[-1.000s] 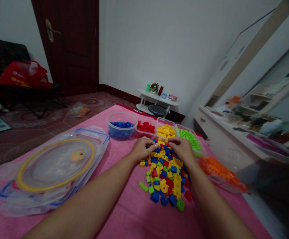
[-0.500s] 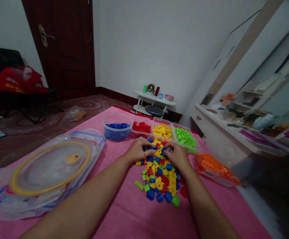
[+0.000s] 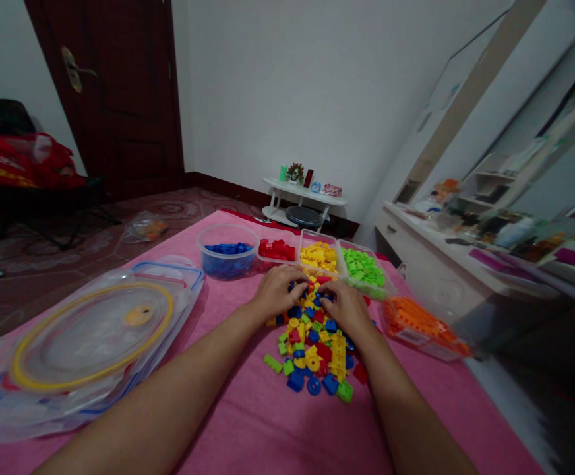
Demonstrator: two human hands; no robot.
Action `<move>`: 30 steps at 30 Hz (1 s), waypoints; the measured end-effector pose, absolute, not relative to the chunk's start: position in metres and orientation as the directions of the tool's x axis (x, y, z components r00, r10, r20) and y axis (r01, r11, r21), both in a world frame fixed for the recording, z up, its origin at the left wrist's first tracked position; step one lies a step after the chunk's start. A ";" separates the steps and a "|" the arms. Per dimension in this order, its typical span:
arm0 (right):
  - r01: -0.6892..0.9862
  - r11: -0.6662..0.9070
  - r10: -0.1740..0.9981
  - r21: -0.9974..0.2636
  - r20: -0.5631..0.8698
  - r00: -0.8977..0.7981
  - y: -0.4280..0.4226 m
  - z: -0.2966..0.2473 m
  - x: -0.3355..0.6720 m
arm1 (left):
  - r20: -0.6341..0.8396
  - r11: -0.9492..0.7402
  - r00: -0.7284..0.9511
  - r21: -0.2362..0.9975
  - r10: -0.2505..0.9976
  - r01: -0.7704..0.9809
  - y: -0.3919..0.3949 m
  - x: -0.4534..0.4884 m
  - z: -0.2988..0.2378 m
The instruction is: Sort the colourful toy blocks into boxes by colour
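A spread heap of small building blocks (image 3: 312,336) in red, yellow, blue and green lies on the pink cloth before me. At its far left edge is my left hand (image 3: 278,291), fingers curled and thumb bent in, with blue blocks (image 3: 292,285) showing between them. My right hand (image 3: 347,305) reaches in from the other side, its fingertips and thumb closing around a small blue block (image 3: 319,301). The two hands nearly meet over the back of the heap. Their undersides are hidden, so how many blocks they hold is unclear.
Behind the heap stand a round tub (image 3: 228,264) of blue blocks and boxes of red (image 3: 277,249), yellow (image 3: 319,256) and green pieces (image 3: 363,266). An orange-filled box (image 3: 426,330) lies to the right. Stacked clear lids (image 3: 94,336) cover the left side.
Both hands have shifted slightly within the back of the heap and sit a little closer together. The whole view has moved a little, and the containers stay in place.
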State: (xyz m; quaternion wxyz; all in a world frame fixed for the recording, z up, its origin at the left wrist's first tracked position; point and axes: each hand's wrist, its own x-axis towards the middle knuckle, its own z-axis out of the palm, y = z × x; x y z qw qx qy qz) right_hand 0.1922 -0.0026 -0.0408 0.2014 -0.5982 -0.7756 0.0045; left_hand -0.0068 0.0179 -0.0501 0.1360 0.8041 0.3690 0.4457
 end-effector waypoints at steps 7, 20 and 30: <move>0.906 0.300 0.935 -0.298 0.282 -0.216 -0.004 -0.036 0.188 | 0.233 -0.370 0.360 0.848 0.903 0.380 0.030 -0.012 -0.038; 0.920 0.295 0.952 -0.259 0.163 -0.259 -0.008 -0.031 0.179 | -0.009 -0.592 0.658 0.427 0.753 0.684 0.004 -0.018 -0.008; 0.948 0.258 0.963 -0.185 0.129 -0.237 -0.011 -0.031 0.179 | 0.069 -0.521 0.573 0.517 0.816 0.679 0.002 -0.007 -0.011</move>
